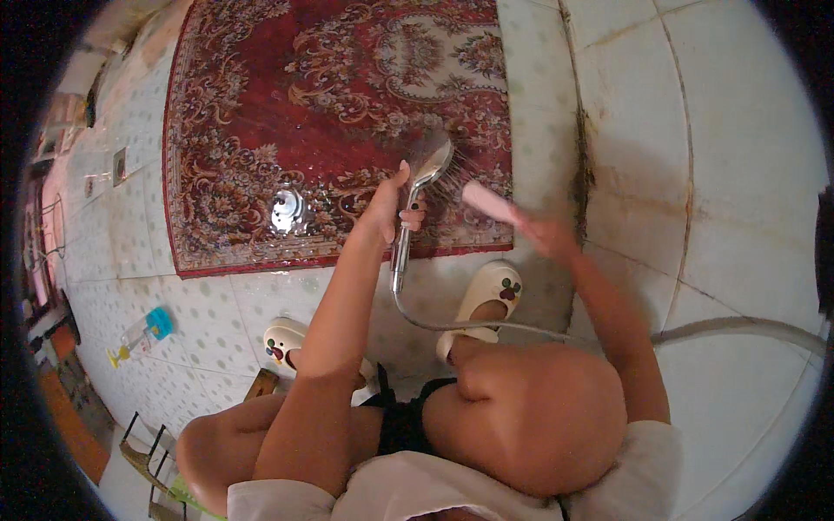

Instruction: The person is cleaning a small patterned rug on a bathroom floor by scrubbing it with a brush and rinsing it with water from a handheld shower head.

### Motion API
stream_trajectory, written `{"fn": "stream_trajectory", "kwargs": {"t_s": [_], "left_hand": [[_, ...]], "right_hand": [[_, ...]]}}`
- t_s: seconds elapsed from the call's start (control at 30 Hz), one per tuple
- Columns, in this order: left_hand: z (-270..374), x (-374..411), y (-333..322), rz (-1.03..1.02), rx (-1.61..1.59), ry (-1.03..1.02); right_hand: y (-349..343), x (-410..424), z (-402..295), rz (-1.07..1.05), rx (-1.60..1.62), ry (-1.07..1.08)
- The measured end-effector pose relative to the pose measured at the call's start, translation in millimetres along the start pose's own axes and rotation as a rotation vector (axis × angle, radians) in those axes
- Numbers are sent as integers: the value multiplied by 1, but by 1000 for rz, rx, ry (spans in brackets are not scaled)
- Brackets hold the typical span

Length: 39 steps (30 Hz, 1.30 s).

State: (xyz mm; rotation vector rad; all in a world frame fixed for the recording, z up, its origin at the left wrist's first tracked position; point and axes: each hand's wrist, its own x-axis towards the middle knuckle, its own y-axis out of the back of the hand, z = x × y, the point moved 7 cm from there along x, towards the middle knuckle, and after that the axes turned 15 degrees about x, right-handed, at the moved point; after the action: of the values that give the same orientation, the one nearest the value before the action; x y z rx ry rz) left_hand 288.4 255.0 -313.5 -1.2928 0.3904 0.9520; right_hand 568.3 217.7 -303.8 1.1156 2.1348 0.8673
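Note:
My left hand [401,211] is closed around the handle of a chrome handheld shower head [430,166], from which water sprays toward the right part of a wet red patterned rug [260,130]. A grey hose [482,323] runs from the handle's lower end off to the right. My right hand [550,238], blurred, grips a pink brush-like object [488,203] just above the rug's lower right corner; its working side cannot be made out. Light glints on water at the rug's lower left.
A clear bottle with a blue part and yellow nozzle [140,335] lies on the tiled floor at left. A tiled wall [736,163] rises on the right. My feet wear cream clogs [492,293]. A floor drain [119,166] and a metal-framed item [153,462] are at left.

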Motion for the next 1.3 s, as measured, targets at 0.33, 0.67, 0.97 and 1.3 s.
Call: {"fn": "stream_trajectory", "kwargs": {"t_s": [0.33, 0.67, 0.97, 1.3], "left_hand": [[37, -31, -16, 173, 12, -232], [50, -91, 44, 696, -246, -633], [64, -109, 50, 966, 11, -643], [49, -160, 103, 1177, -129, -718]], "right_hand": [[26, 33, -2, -7, -66, -91], [-73, 119, -103, 391, 157, -188], [-56, 181, -156, 40, 234, 171], [-102, 273, -178, 289, 263, -73]]}}
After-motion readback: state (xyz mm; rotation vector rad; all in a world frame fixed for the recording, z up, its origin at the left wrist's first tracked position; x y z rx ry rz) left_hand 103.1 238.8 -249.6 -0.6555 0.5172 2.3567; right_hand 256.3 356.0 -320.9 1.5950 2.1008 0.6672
